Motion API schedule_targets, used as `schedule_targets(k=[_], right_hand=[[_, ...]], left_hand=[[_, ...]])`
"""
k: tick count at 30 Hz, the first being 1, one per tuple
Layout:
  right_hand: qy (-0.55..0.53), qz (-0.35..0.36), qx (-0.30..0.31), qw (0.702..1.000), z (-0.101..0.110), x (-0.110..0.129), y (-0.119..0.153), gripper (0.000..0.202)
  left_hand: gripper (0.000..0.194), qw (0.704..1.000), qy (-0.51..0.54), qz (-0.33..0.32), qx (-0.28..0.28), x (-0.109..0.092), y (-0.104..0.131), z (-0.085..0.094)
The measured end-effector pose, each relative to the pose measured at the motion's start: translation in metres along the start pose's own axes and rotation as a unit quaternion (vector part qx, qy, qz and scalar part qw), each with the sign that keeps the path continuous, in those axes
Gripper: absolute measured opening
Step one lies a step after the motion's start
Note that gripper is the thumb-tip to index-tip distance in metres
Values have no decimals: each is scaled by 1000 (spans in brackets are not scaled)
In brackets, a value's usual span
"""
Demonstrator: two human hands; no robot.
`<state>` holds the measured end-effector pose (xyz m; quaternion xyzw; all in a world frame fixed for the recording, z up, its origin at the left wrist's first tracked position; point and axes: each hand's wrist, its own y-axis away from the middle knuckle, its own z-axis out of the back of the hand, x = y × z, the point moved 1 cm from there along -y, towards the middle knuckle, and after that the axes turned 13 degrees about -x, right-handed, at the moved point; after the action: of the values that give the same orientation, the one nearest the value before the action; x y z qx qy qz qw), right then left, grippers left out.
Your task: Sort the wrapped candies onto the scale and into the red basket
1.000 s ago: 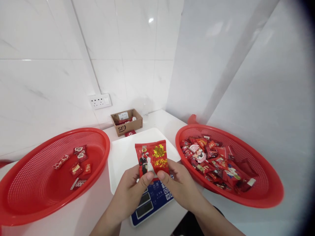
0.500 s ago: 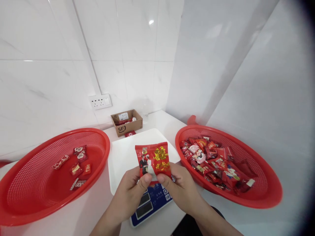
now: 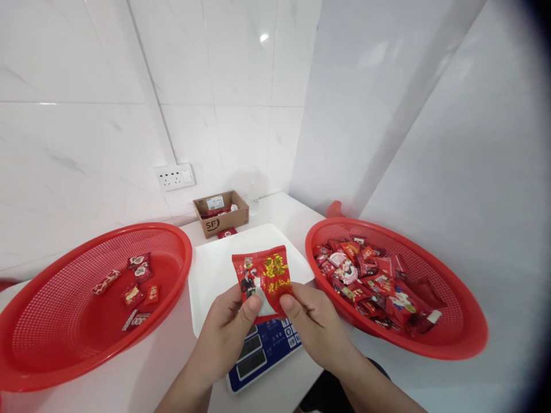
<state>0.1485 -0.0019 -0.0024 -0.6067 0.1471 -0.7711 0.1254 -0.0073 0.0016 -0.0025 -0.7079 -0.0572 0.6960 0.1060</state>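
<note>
Between my two hands is a red snack packet [image 3: 264, 281] with gold characters and a printed couple in wedding clothes. My left hand [image 3: 232, 321] pinches its lower left side, thumb on the front. My right hand [image 3: 312, 321] grips the lower right side in the same way. The packet is held upright above a scale, whose white pan [image 3: 206, 287] lies behind it and whose blue panel [image 3: 269, 355] shows below. What my fingers do behind the packet is hidden.
A red basket [image 3: 181, 275] on the left holds several small wrapped sweets [image 3: 133, 295]. Another red basket [image 3: 469, 321] on the right is heaped with red packets [image 3: 374, 281]. At the back, an open cardboard box [image 3: 228, 219] stands by a clear bottle [image 3: 253, 195] and the tiled wall.
The packet has shifted slightly left and up and is turned a little. My right thumb sits higher on its front. Both hands still hold it.
</note>
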Motion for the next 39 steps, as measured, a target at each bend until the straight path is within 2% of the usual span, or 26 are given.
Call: schedule_targets(k=[6, 14, 21, 30, 34, 39], right_hand=[[-24, -16, 11, 1000, 0, 1, 0, 48], [-2, 19, -2, 1000, 0, -2, 0, 46], [0, 8, 0, 1000, -1, -1, 0, 50], [-37, 13, -15, 999, 0, -2, -2, 25], [-23, 26, -17, 999, 0, -2, -1, 24], [-13, -5, -10, 1000, -1, -3, -1, 28]], left_hand=[[33, 1000, 14, -6, -10, -2, 2, 0], [34, 999, 32, -11, 14, -3, 0, 0], [32, 999, 37, 12, -10, 3, 2, 0], [29, 999, 27, 30, 10, 4, 4, -3], [32, 999, 29, 44, 17, 4, 4, -4], [35, 998, 39, 39, -19, 4, 3, -3]])
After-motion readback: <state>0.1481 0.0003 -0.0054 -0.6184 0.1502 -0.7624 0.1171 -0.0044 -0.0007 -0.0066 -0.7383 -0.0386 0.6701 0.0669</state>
